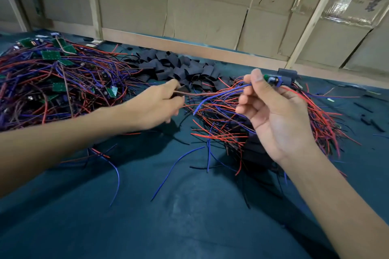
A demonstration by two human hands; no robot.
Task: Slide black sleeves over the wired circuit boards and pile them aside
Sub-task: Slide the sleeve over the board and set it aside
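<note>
Wired green circuit boards [50, 54] with red, blue and brown leads lie heaped at the far left of the dark teal cloth tabletop [189, 206]. A second tangle of red and blue wires [315, 115] spreads at the right, beneath the right hand [275, 111]. Between the heaps, near the cardboard wall [200, 6], sits a pile of short black sleeves [179, 67]. Right-hand fingers pinch one small green board [273, 80], raised, its wires trailing leftward. Left hand [155, 107] fingers pinch a black sleeve [179, 93] at those wire ends.
</note>
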